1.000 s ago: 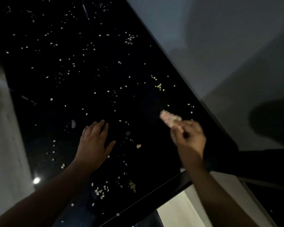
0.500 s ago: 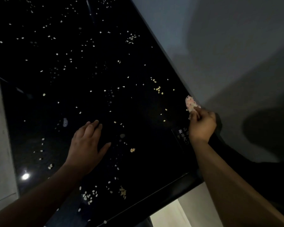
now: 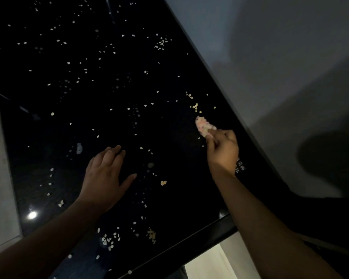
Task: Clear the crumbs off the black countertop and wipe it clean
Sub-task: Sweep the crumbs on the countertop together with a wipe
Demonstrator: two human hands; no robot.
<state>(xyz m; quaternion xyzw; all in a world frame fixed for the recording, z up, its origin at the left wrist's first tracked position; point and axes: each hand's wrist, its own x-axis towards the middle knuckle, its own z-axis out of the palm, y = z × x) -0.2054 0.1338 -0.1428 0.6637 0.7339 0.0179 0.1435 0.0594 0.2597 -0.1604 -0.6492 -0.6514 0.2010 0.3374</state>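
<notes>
To your right you see a plain grey wall [image 3: 270,57], and a large dark shadow [image 3: 330,162] lies across its lower part. On your left runs a pale grey surface [image 3: 0,178], blurred. A small round glare of light [image 3: 32,215] shines at lower left. A dark label [image 3: 240,168] bears white characters too small to read. At the bottom edge you have a pale lit panel [image 3: 206,264].

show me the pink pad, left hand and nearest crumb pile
pink pad [image 3: 203,124], head view, its speckled face
left hand [image 3: 103,178], head view, back of hand
crumb pile [image 3: 110,239], head view, cluster's middle
</notes>
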